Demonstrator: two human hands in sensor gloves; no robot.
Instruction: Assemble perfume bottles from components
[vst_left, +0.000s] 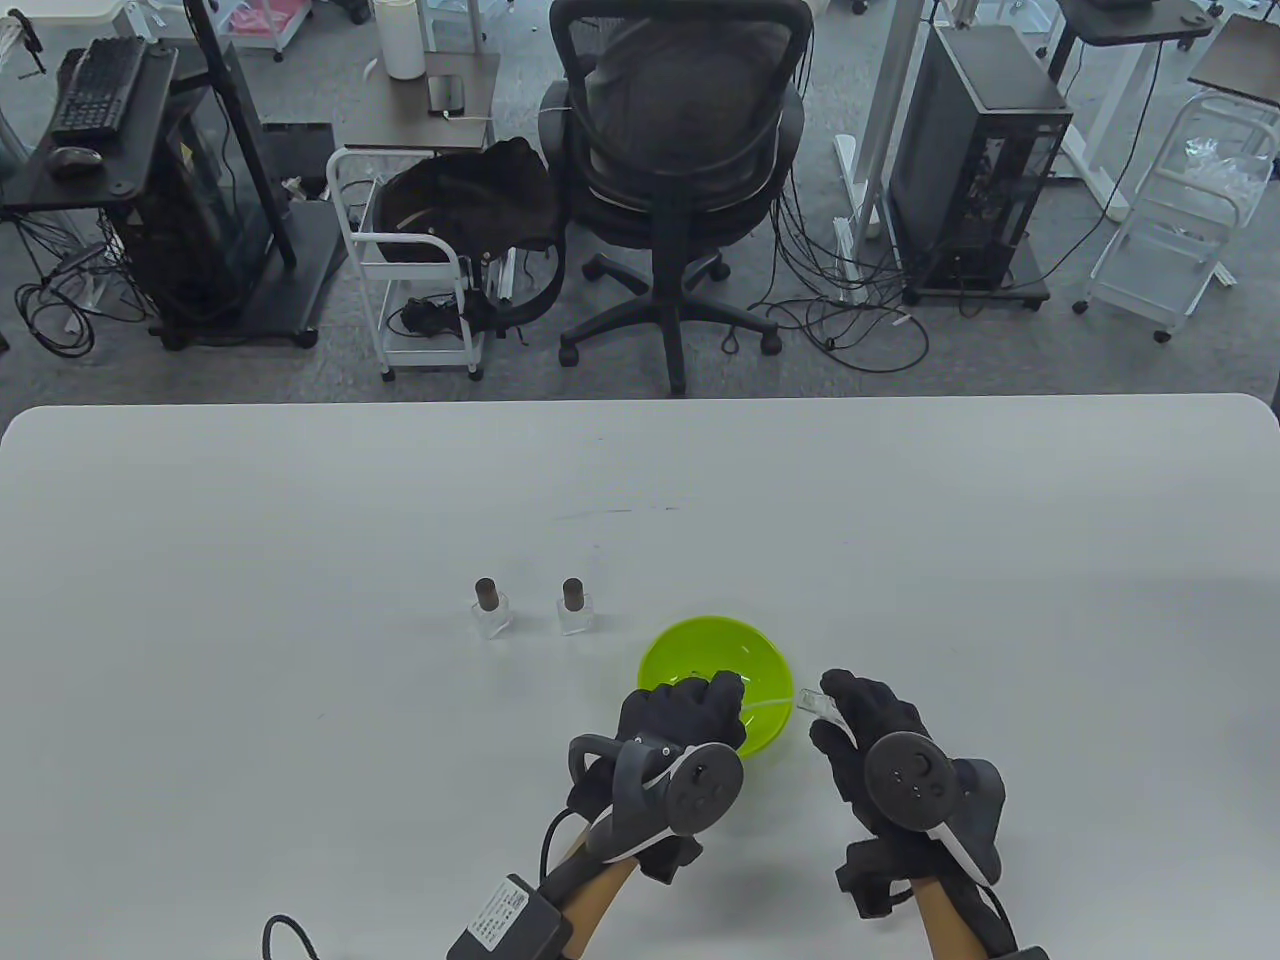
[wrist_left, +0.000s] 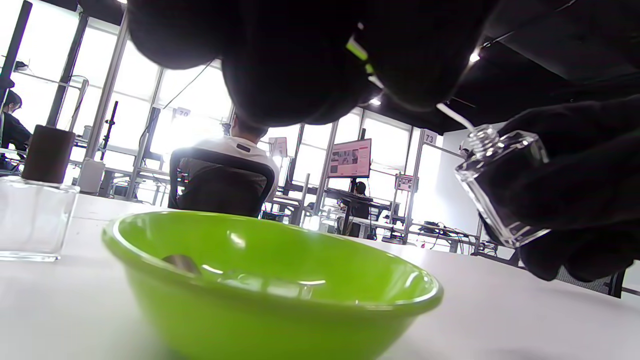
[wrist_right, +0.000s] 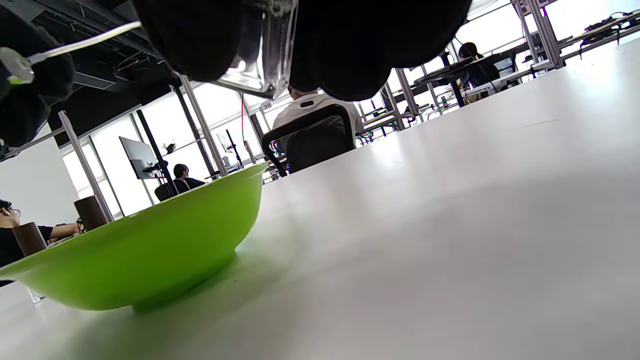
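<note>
Between the hands, over the green bowl (vst_left: 690, 650): right hand (vst_left: 880, 740) gripping an uncapped glass bottle (wrist_left: 500, 185), neck tilted leftward to receive the dip tube (wrist_left: 455, 116) of the sprayer pinched in left hand (vst_left: 680, 720). Ahead-left on the tabletop (vst_left: 300, 560), two capped bottles (vst_left: 490, 605); one bowl.

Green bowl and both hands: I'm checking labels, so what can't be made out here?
- Green bowl contents: table view, left hand covers them; left wrist view, only blurred glints.
- Spray part: left hand's fingers hide all but its tube.
- Clear bottle: right hand hides most.
</note>
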